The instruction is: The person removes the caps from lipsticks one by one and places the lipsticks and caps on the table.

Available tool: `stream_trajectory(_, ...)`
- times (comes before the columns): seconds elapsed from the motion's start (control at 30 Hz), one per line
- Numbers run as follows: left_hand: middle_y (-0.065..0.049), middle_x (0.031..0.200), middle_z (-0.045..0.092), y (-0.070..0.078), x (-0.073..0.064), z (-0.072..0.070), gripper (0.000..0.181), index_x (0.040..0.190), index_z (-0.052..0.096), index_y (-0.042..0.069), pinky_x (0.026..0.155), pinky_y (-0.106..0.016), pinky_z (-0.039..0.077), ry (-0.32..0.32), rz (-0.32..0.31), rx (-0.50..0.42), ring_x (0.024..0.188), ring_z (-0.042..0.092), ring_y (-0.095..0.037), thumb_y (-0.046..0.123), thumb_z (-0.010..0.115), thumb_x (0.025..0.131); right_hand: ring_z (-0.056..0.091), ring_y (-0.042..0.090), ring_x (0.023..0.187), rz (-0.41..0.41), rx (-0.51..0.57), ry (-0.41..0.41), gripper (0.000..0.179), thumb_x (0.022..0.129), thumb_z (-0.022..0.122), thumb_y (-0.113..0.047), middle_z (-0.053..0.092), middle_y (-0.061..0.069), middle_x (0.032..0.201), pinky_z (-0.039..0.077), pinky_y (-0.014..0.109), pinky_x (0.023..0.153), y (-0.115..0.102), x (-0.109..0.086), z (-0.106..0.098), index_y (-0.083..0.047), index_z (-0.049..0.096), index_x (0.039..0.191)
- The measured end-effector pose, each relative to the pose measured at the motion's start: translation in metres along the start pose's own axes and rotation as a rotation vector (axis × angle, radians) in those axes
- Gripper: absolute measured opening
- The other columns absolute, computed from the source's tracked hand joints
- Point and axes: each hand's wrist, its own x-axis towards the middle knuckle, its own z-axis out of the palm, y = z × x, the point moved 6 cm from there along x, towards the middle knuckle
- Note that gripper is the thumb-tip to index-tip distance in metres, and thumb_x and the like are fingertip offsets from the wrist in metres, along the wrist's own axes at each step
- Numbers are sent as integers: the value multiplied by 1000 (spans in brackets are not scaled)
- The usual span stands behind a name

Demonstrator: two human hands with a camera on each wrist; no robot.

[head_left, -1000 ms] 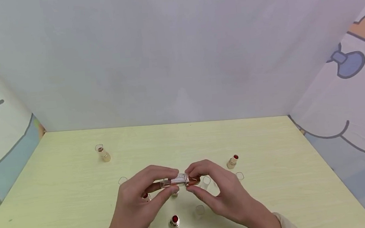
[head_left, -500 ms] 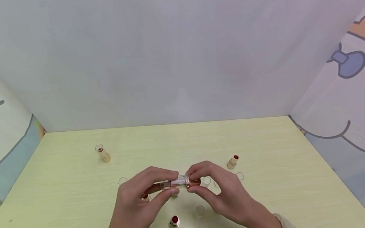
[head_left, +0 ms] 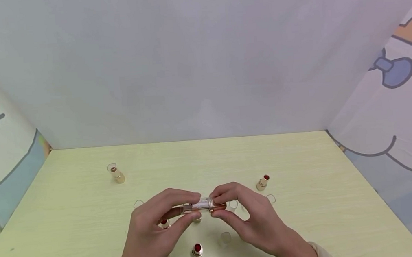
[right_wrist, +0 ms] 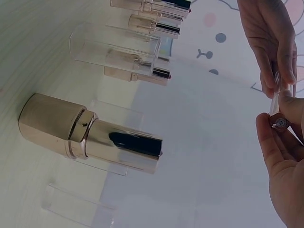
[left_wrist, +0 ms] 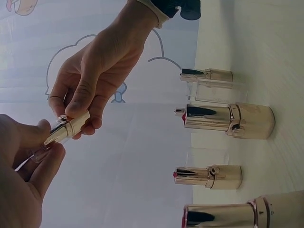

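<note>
Both hands meet over the middle of the table around one gold lipstick (left_wrist: 76,124) lying sideways in the air. My left hand (head_left: 152,233) pinches its clear cap (head_left: 198,205) between thumb and fingers. At the other end, my right hand (head_left: 252,218) pinches the gold base (head_left: 218,205). The clear cap surrounds the lipstick's inner tube. In the right wrist view the round end of the base (right_wrist: 280,122) shows between the right thumb and fingers. Below the hands stand uncapped red lipsticks, among them one lipstick (head_left: 197,249) near the front; others are partly hidden by the left hand.
A lipstick with a clear cap (head_left: 116,174) stands at the back left of the table (head_left: 89,220). An uncapped lipstick (head_left: 263,182) stands to the right. Loose clear caps stand about, such as one cap (head_left: 225,238) in front and another cap (head_left: 271,198) at right.
Both hands, with the lipstick and cap between them, have come down very slightly. Their grip looks the same, and the lipsticks on the table have not moved.
</note>
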Motion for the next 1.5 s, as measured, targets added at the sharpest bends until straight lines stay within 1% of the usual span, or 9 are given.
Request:
stream_trajectory(0.27, -6, 101, 77, 5, 1, -4, 41, 116, 74, 6, 65, -12, 55, 20, 47, 111, 79, 71, -4, -6, 86, 79, 70, 13, 98, -19, -5, 4, 19, 98, 74, -12, 71, 7, 112, 58, 16, 88, -3, 2, 0, -2, 64, 110)
stream_trajectory(0.33, -5, 101, 77, 7, 3, -8, 41, 115, 75, 6, 68, -12, 56, 44, 35, 138, 82, 72, -4, -7, 87, 78, 70, 14, 97, -26, 0, 16, 19, 97, 74, -10, 71, 8, 111, 58, 17, 86, -3, 2, -1, -1, 64, 110)
stream_trajectory(0.5, -10, 107, 77, 14, 7, -35, 41, 112, 75, -2, 84, -25, 63, 141, -47, 143, 95, 75, -10, -18, 83, 75, 70, 15, 94, 10, -5, 101, 17, 98, 74, -13, 71, 10, 106, 58, 17, 84, 4, -5, -18, 0, 67, 106)
stream_trajectory(0.6, -11, 107, 77, 20, 9, -51, 44, 112, 75, -6, 86, -25, 63, 168, -59, 155, 96, 75, -11, -22, 82, 72, 70, 13, 94, 34, -11, 132, 16, 98, 74, -14, 72, 9, 104, 56, 16, 84, 9, -12, -27, 0, 68, 104)
stream_trajectory(0.97, -7, 106, 77, 21, 3, -70, 50, 112, 76, -3, 85, -22, 62, 146, -99, 279, 94, 73, -9, -24, 84, 67, 68, 11, 94, 75, 9, 120, 18, 95, 77, -9, 71, 8, 105, 57, 17, 86, 14, -14, -28, 0, 65, 107)
stream_trajectory(1.13, 0, 106, 77, 19, -4, -78, 55, 113, 76, 7, 84, -19, 62, 73, -184, 387, 95, 72, -4, -24, 84, 67, 67, 11, 93, 69, 44, 117, 23, 92, 79, -3, 70, 8, 105, 58, 19, 87, 15, -12, -28, 2, 65, 109)
stream_trajectory(1.23, 5, 106, 76, 17, -8, -82, 49, 113, 76, 14, 86, -15, 60, 13, -189, 472, 94, 71, 2, -15, 86, 74, 67, 11, 92, 73, 48, 113, 24, 91, 79, -2, 70, 8, 105, 58, 19, 87, 16, -10, -28, 2, 65, 110)
stream_trajectory(1.37, 11, 107, 74, 15, -13, -87, 18, 114, 75, 20, 82, -7, 56, -66, -114, 604, 92, 66, 10, 29, 75, 98, 67, 10, 91, 86, 47, 111, 27, 91, 79, -1, 70, 8, 104, 59, 19, 90, 18, -9, -28, 3, 65, 114)
stream_trajectory(1.5, 16, 109, 71, 11, -20, -92, 38, 113, 74, 24, 76, -4, 52, -119, -78, 707, 91, 60, 12, 54, 50, 106, 68, 10, 90, 107, 43, 103, 33, 89, 80, 2, 70, 6, 105, 60, 20, 92, 19, -8, -28, 2, 65, 118)
